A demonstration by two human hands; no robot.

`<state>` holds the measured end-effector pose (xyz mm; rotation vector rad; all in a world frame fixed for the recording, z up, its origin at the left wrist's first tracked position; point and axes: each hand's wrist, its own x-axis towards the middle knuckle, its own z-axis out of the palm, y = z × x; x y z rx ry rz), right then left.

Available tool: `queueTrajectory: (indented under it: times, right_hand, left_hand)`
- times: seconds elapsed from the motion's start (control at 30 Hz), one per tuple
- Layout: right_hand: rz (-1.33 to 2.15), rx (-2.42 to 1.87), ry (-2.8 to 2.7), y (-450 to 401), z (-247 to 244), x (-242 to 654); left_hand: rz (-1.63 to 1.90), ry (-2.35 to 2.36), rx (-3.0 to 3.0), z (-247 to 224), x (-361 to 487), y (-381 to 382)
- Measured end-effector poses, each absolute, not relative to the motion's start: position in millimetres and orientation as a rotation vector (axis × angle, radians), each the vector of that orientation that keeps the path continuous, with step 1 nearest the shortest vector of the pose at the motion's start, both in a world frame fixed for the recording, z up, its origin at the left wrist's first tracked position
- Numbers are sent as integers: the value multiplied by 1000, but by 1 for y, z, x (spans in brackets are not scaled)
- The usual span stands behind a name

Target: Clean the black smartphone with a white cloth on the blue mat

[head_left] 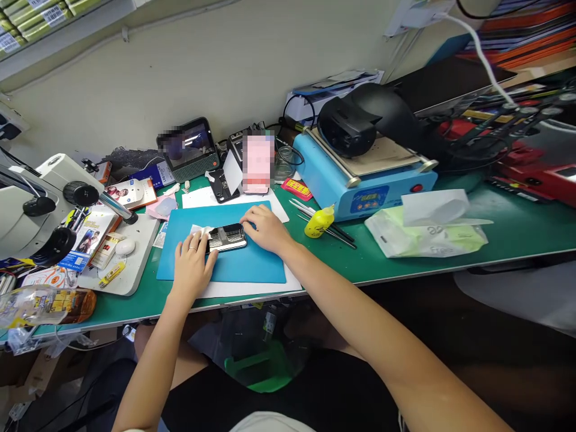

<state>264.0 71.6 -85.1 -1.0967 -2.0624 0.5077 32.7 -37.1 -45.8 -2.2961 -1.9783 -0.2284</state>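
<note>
Touching, with bent, slightly parted fingers (192,242) of the left hand (192,268), a white tissue (203,230) and the left end of a dark phone (229,237). At the phone's far right corner, with loosely curled fingers, the right hand (267,231). Hard to tell any firm grip on either side.

Beneath all, a green tabletop (526,231). At left, a white microscope (27,219); at far right of the hands, a blue machine (360,195). Along the near edge, a blue mat (252,267); to its right, a soft tissue pack (427,237). Flat around the mat's middle, the phone. Between mat and pack, a small yellow bottle (318,224).
</note>
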Motion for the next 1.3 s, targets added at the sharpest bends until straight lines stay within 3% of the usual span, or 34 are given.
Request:
queueTrajectory:
  times: [0.27,0.77,1.13,1.3]
  right_hand:
    - [356,-760,-2051,54,-79,257]
    - [556,-1005,-1981,72,-95,261]
    - [659,-1031,-1938,75,-94,257]
    - [655,-1046,-1969,76,-95,256]
  left_hand:
    - [-172,-1918,-2642,-48,0,-41]
    - [-126,-1760,-2565,-45,85,-45]
    - [-41,-2016,-2397,-39,15,-61]
    - [-76,-1908,-2403,-45,31,-61]
